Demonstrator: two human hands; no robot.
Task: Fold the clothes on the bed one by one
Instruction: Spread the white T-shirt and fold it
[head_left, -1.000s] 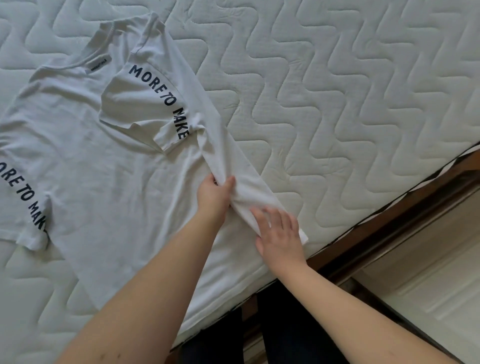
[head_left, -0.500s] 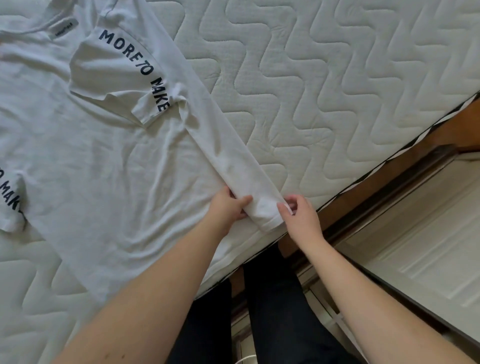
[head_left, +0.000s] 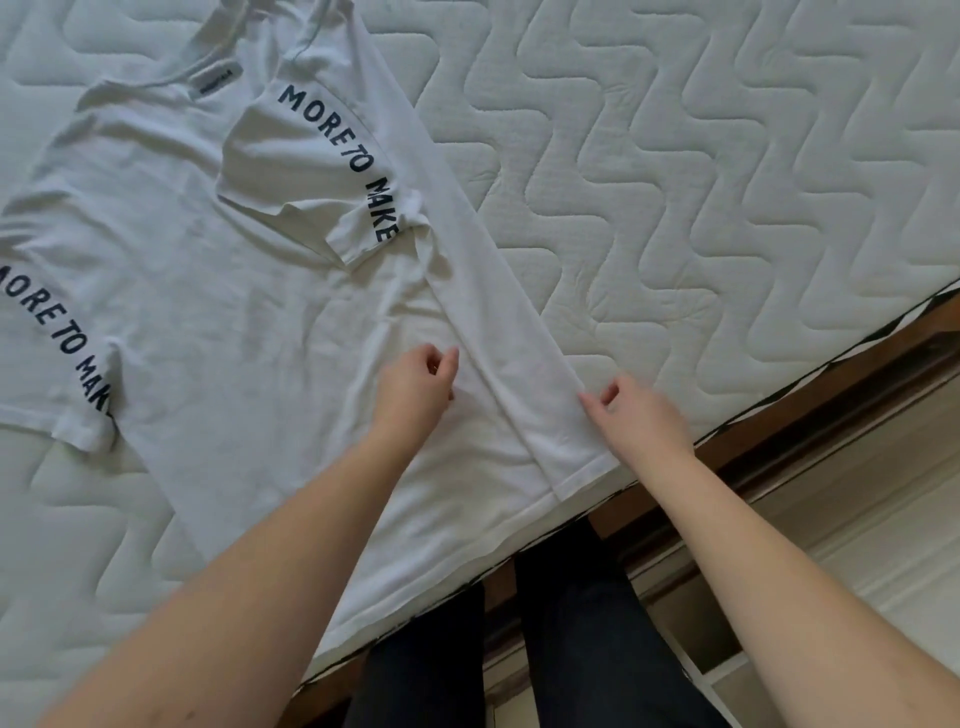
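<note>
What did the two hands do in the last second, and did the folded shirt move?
Both hands let go of the folded side strip of the white T-shirt. The left hand and right hand now sit with loosely curled fingers at either side of it, holding nothing. The strip and the folded-in sleeve stayed as they were on the mattress.
</note>
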